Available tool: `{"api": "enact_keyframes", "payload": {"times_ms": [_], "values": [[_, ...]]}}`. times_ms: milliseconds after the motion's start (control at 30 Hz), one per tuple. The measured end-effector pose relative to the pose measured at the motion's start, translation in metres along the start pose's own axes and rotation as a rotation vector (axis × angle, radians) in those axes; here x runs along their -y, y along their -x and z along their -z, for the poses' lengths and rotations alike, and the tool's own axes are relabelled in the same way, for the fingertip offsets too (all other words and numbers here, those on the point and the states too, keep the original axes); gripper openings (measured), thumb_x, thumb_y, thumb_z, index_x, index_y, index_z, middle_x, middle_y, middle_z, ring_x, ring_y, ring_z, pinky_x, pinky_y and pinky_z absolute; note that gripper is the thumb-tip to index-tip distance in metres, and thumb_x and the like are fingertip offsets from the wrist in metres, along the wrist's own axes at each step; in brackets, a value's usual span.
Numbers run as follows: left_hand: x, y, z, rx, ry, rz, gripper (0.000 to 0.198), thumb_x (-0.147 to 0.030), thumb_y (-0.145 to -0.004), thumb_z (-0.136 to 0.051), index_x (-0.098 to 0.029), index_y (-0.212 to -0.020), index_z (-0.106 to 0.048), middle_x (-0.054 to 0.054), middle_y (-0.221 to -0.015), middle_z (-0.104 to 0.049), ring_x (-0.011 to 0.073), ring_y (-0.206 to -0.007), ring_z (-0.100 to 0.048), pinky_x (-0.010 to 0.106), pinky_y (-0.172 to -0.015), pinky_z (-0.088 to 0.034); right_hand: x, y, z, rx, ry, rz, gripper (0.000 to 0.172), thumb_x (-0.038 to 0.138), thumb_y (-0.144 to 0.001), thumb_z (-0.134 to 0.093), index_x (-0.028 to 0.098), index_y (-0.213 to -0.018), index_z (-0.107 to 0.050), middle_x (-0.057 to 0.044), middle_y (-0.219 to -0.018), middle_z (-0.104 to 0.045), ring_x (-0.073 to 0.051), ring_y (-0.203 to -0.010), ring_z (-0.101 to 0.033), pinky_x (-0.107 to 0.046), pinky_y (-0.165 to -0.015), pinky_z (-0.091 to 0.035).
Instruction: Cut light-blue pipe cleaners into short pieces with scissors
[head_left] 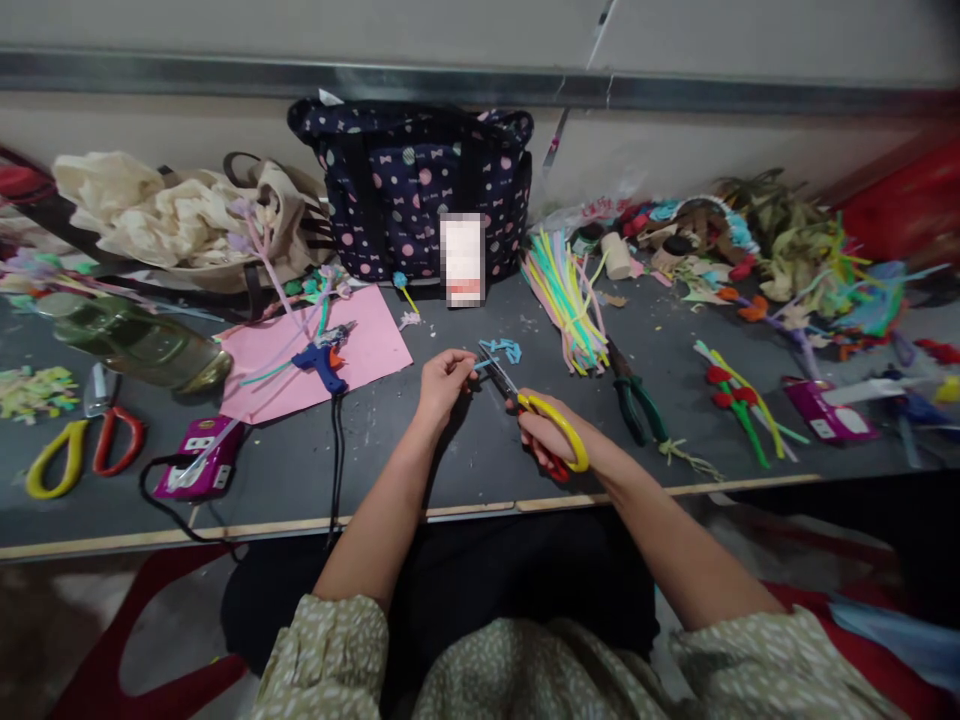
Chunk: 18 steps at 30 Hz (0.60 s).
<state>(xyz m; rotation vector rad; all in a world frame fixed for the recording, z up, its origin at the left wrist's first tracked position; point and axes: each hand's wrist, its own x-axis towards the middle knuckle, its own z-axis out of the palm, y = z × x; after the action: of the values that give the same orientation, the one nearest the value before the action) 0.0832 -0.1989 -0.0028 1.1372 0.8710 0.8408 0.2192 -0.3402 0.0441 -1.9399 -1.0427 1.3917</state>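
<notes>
Between the thumb and fingers of my left hand (446,385) is a short blue pipe cleaner (481,365). My right hand (551,435) is closed round the handles of a pair of scissors (559,425), one loop yellow and one red. The scissor blades reach to the blue pipe cleaner, close to my left fingertips. Just beyond the blades lies a small pile of cut blue pieces (510,350) on the dark table (465,460). Whether the blades touch the pipe cleaner is too small to tell.
A bundle of pipe cleaners (566,305) and green-handled pliers (637,405) lie to the right. To the left, a blue glue gun (322,367) rests on pink paper (382,340); a bottle (142,340) and second scissors (67,460) lie farther left. A patterned bag (405,200) stands behind.
</notes>
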Motion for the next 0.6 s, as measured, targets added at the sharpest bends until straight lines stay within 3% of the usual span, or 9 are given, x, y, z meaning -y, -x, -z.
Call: {"api": "enact_keyframes", "payload": {"times_ms": [367, 600], "values": [[0.007, -0.005, 0.0, -0.037, -0.041, -0.01, 0.014, -0.023, -0.072, -0.071, -0.013, -0.082, -0.069, -0.001, -0.059, -0.063, 0.0071, -0.044, -0.048, 0.019, -0.044, -0.039, 0.006, -0.009, 0.001, 0.026, -0.047, -0.097, 0.025, 0.02, -0.086, -0.046, 0.024, -0.11, -0.045, 0.009, -0.056, -0.051, -0.008, -0.03, -0.047, -0.016, -0.031, -0.038], [0.007, -0.005, 0.001, -0.044, 0.003, 0.001, 0.022, -0.033, -0.073, -0.073, -0.013, -0.081, -0.067, 0.0, -0.06, -0.063, 0.0072, -0.044, -0.048, 0.021, -0.045, -0.046, 0.0, -0.012, -0.001, 0.019, -0.045, -0.043, 0.024, 0.022, -0.084, -0.048, 0.024, -0.108, -0.047, 0.009, -0.056, -0.051, -0.009, -0.031, -0.048, -0.016, -0.032, -0.037]]}}
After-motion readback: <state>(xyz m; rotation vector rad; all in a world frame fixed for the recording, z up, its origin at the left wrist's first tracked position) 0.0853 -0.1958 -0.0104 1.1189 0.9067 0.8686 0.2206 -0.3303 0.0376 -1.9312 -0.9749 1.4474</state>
